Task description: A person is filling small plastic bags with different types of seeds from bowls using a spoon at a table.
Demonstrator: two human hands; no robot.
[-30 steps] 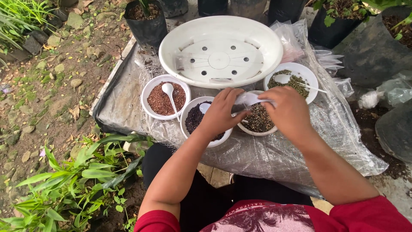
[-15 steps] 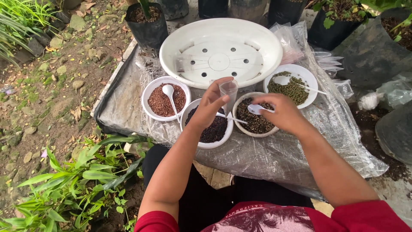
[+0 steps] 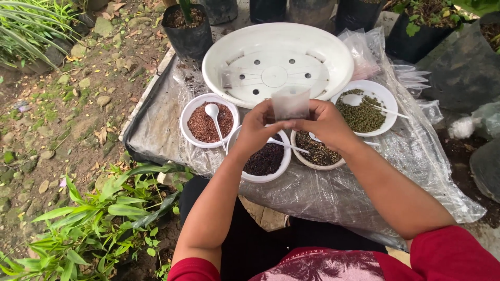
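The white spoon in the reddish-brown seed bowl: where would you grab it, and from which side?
Grip the white spoon by its thin handle, probably from the near side. The handle slopes toward the person over the bowl's near rim, while its scoop lies in the reddish-brown seeds at the far end. Both hands are busy holding the small clear bag.

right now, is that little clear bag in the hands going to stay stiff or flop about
Likely floppy: the bag is thin clear film, held up at its lower edge by the left hand and right hand. Probably very light, since it looks empty. It seems apt to crumple or slip unless pinched.
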